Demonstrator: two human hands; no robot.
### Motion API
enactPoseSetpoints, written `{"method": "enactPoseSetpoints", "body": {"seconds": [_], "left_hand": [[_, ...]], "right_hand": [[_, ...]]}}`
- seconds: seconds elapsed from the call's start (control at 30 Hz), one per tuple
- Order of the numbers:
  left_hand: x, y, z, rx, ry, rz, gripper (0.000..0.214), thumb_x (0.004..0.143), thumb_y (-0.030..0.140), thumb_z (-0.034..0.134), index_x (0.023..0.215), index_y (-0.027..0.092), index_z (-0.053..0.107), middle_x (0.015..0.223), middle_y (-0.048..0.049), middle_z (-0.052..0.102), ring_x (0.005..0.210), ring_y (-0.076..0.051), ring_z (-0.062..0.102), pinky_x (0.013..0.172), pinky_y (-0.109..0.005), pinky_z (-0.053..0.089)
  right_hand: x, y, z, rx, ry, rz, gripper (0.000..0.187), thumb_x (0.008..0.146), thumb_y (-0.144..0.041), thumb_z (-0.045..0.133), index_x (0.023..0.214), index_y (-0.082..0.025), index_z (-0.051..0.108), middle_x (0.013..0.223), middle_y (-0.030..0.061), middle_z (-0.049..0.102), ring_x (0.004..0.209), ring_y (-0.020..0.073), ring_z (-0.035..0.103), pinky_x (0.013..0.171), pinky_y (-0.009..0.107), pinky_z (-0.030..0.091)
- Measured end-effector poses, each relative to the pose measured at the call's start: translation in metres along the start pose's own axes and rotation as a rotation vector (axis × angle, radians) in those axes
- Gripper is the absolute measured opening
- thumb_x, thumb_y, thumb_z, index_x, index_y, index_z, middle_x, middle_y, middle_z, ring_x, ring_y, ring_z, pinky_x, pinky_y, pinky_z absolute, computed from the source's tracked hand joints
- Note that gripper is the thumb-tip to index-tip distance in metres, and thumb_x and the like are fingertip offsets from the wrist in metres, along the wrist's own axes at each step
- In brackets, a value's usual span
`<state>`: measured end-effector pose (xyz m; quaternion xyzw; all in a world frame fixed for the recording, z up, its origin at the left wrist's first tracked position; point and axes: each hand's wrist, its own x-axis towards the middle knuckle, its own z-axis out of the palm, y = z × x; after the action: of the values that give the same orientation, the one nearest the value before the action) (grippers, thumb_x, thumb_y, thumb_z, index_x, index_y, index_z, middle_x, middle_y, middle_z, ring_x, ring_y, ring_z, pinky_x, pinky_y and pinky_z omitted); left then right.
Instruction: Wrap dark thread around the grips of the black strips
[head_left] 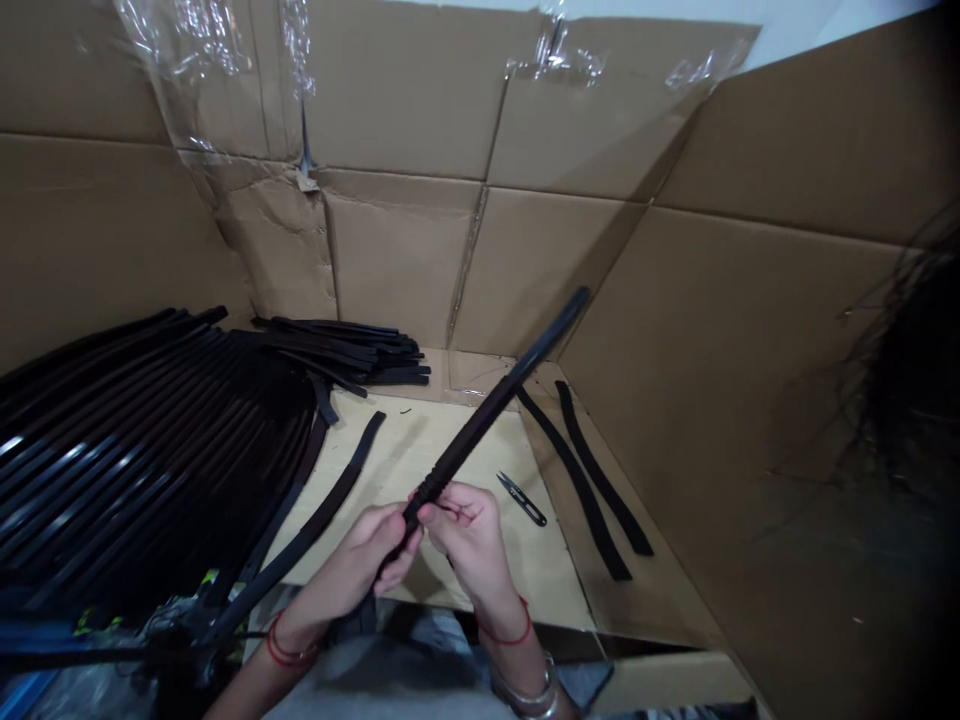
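Both hands grip the near end of one long black strap (495,400) that rises up and to the right toward the cardboard wall. My left hand (367,565) is wrapped round the strap from the left. My right hand (469,530) pinches it just beside the left, fingers curled. Red threads ring both wrists, and metal bangles sit on the right forearm. A small pair of black thread snips (523,498) lies on the cardboard floor just right of my right hand.
A large stack of black straps (142,450) fills the left side, with a smaller pile (352,352) behind it. Two loose straps (592,480) lie by the right cardboard wall (750,400). Another strap (330,505) lies left of my hands.
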<state>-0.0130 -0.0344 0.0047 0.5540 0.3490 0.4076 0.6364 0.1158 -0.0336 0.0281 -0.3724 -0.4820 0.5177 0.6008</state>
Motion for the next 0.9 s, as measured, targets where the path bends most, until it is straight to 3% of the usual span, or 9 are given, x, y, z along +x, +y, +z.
{"method": "enactPoseSetpoints", "body": {"seconds": [0.17, 0.3, 0.43, 0.5, 0.6, 0.7, 0.8, 0.9], "left_hand": [[-0.001, -0.002, 0.003, 0.011, 0.122, -0.007, 0.049, 0.092, 0.061, 0.040, 0.073, 0.016, 0.052, 0.052, 0.0022, 0.052, 0.046, -0.009, 0.047, 0.047, -0.019, 0.036], [0.005, -0.005, -0.001, -0.082, -0.030, -0.206, 0.065, 0.089, 0.072, 0.024, 0.063, 0.018, 0.051, 0.036, 0.0037, 0.041, 0.029, -0.011, 0.038, 0.035, -0.023, 0.029], [0.012, -0.009, -0.003, -0.028, 0.103, -0.120, 0.058, 0.084, 0.073, 0.041, 0.066, 0.018, 0.049, 0.043, 0.0037, 0.047, 0.038, -0.009, 0.044, 0.040, -0.020, 0.031], [0.011, -0.010, -0.003, 0.005, 0.146, -0.091, 0.055, 0.085, 0.070, 0.043, 0.065, 0.019, 0.046, 0.043, 0.0053, 0.044, 0.037, -0.008, 0.039, 0.039, -0.020, 0.026], [0.009, -0.010, -0.003, 0.029, 0.082, -0.084, 0.063, 0.083, 0.077, 0.034, 0.064, 0.018, 0.049, 0.038, 0.0066, 0.037, 0.032, -0.007, 0.028, 0.035, -0.022, 0.020], [0.005, -0.003, -0.003, 0.060, 0.095, -0.016, 0.061, 0.079, 0.076, 0.044, 0.075, 0.017, 0.054, 0.048, 0.0056, 0.043, 0.041, -0.008, 0.036, 0.041, -0.021, 0.026], [-0.003, 0.010, -0.003, 0.100, 0.169, 0.042, 0.049, 0.087, 0.063, 0.049, 0.075, 0.016, 0.055, 0.055, 0.0042, 0.044, 0.051, -0.008, 0.039, 0.048, -0.019, 0.028], [-0.013, 0.017, -0.001, 0.004, 0.078, -0.076, 0.055, 0.091, 0.063, 0.039, 0.068, 0.015, 0.052, 0.050, 0.0037, 0.042, 0.046, -0.008, 0.035, 0.043, -0.020, 0.025]], "right_hand": [[0.001, 0.002, -0.001, -0.016, -0.003, 0.011, 0.035, 0.080, -0.045, 0.071, 0.066, -0.015, 0.063, 0.049, -0.0026, 0.053, 0.035, 0.0076, 0.041, 0.034, 0.020, 0.031], [-0.001, 0.002, -0.003, -0.039, -0.061, 0.039, 0.039, 0.078, -0.047, 0.072, 0.060, -0.015, 0.059, 0.042, -0.0058, 0.044, 0.034, 0.0053, 0.032, 0.034, 0.019, 0.024], [-0.001, 0.006, -0.001, -0.078, 0.054, -0.031, 0.038, 0.083, -0.047, 0.066, 0.063, -0.016, 0.059, 0.045, -0.0055, 0.046, 0.037, 0.0066, 0.038, 0.037, 0.018, 0.031], [0.001, 0.006, 0.000, -0.085, 0.071, -0.050, 0.037, 0.079, -0.047, 0.070, 0.064, -0.015, 0.062, 0.049, -0.0041, 0.051, 0.042, 0.0073, 0.043, 0.040, 0.018, 0.036], [0.003, 0.003, 0.000, -0.036, -0.010, 0.021, 0.034, 0.069, -0.046, 0.080, 0.074, -0.014, 0.070, 0.059, 0.0011, 0.064, 0.047, 0.0118, 0.055, 0.044, 0.021, 0.045], [0.001, 0.000, 0.003, 0.020, 0.034, 0.026, 0.032, 0.068, -0.041, 0.082, 0.084, -0.015, 0.073, 0.062, 0.0022, 0.069, 0.049, 0.0144, 0.061, 0.045, 0.023, 0.051], [-0.003, -0.006, 0.007, 0.067, 0.044, -0.002, 0.023, 0.066, -0.033, 0.084, 0.078, -0.016, 0.074, 0.059, 0.0011, 0.069, 0.050, 0.0150, 0.064, 0.047, 0.022, 0.054], [-0.008, -0.015, 0.010, 0.082, -0.030, 0.020, 0.016, 0.068, -0.029, 0.083, 0.070, -0.016, 0.074, 0.059, 0.0010, 0.069, 0.048, 0.0128, 0.063, 0.047, 0.020, 0.054]]}}
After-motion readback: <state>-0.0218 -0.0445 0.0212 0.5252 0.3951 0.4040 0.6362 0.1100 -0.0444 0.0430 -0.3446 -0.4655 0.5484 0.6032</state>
